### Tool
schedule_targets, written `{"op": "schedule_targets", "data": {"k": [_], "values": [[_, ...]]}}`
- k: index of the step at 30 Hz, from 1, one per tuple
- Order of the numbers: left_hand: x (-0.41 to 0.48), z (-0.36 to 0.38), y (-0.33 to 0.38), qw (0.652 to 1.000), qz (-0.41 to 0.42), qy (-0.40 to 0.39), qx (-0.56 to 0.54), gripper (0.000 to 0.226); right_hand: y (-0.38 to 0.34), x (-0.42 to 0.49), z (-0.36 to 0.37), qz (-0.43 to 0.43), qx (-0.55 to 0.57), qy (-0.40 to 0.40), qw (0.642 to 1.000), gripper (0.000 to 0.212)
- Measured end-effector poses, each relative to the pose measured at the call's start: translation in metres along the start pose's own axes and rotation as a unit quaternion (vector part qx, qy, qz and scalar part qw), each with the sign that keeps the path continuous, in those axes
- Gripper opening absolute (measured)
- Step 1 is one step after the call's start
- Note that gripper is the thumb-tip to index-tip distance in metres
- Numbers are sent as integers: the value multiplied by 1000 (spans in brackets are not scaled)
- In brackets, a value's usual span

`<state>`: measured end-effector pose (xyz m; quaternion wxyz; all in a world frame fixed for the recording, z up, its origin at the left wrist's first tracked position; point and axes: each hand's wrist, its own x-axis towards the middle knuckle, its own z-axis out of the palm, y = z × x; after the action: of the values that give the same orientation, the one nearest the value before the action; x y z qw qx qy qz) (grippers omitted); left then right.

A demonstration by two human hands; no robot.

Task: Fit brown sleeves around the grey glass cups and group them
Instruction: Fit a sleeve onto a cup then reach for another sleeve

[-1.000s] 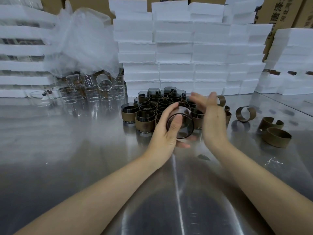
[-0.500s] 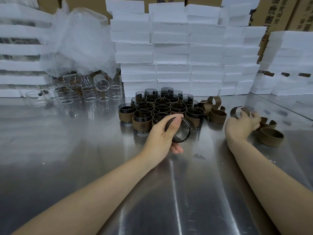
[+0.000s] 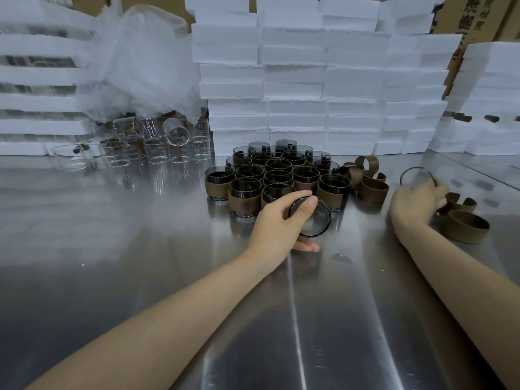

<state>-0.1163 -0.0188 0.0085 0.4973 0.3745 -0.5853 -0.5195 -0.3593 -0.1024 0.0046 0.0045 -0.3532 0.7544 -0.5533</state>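
- Holding a tilted grey cup in my left grip, fingers partly hidden beneath.
- Right grip meets a blurred sleeve; I cannot tell whether it clasps.

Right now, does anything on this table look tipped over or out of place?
One clear glass at the back left lies on its side, mouth facing the camera; the glasses beside it stand upright.

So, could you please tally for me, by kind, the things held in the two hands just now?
grey glass cup, unsleeved, in the left hand: 1
brown sleeve, blurred, in the right hand: 1
Total: 2
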Motion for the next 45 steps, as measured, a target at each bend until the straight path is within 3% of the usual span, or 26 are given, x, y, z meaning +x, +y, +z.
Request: {"op": "schedule_targets", "data": {"k": [3,5,7,10,14,18,22,25,29,32,34,38,42,45], "values": [[-1,-2,2,1000,-2,2,4,31,-7,-11,-9,-68,83,73,992,39],[-1,-5,3,1000,-3,-2,-6,29,-13,-20,-15,-136,130,80,979,41],[-1,-8,5,1000,-4,-9,-15,28,-16,-29,-19,-189,165,67,966,41],[0,-11,6,1000,-3,-20,-19,30,-27,-39,-24,-192,220,52,955,36],[-1,-11,5,999,18,-40,-22,26,-49,-47,-34,-206,201,6,958,32],[0,-12,5,998,37,-37,-31,26,-78,-62,-48,-266,268,-56,924,26],[1,-11,4,998,40,-18,-52,24,-90,-83,-59,-431,255,-116,858,27],[1,-10,5,997,29,1,-67,23,-91,-89,-63,-467,220,-175,838,30],[1,-10,9,997,0,10,-73,26,-85,-84,-59,-562,119,-138,807,34],[1,-11,10,997,5,-5,-79,52,-83,-84,-55,-582,144,-159,784,29],[0,-11,10,996,23,-21,-82,55,-81,-85,-53,-594,147,-174,772,24],[-1,-10,9,996,39,-33,-69,66,-82,-85,-53,-585,150,-172,778,16],[-2,-10,8,996,47,-41,-69,40,-85,-89,-53,-515,161,-170,825,9],[-3,-9,9,996,44,-40,-71,49,-86,-91,-52,-448,147,-227,852,14]]}}
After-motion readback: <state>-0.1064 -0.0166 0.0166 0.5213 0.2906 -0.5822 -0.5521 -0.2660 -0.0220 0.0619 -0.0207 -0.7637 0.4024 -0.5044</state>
